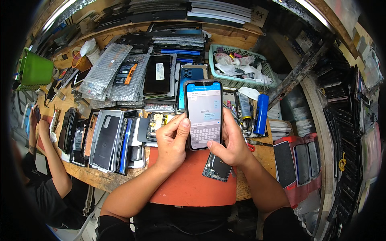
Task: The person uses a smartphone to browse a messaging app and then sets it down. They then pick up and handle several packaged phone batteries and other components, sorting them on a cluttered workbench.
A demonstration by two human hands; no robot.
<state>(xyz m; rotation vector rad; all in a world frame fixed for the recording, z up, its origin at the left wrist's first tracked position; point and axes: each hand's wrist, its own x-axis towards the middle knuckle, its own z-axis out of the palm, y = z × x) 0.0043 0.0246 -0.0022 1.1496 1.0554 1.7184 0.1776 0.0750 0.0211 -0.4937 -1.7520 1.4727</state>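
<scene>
Both my hands hold a lit smartphone point(204, 105) in a dark case upright above the bench; a chat and an on-screen keyboard show on it. My left hand point(172, 144) grips its left edge, thumb beside the frame. My right hand point(230, 141) supports the right edge, its thumb over the keyboard's lower right. Below lies an orange-red work mat point(184, 183) on the wooden bench. An opened phone point(215, 171) with exposed inner parts lies on the mat, partly covered by my right hand.
Phone housings point(104, 141) and bubble-wrapped parts point(104, 69) crowd the left and back. A mint plastic basket point(250, 82) stands back right, near a blue cylinder point(261, 114). A red container point(312, 180) sits at right. At far left, a co-worker's arms point(55, 159) reach over the bench.
</scene>
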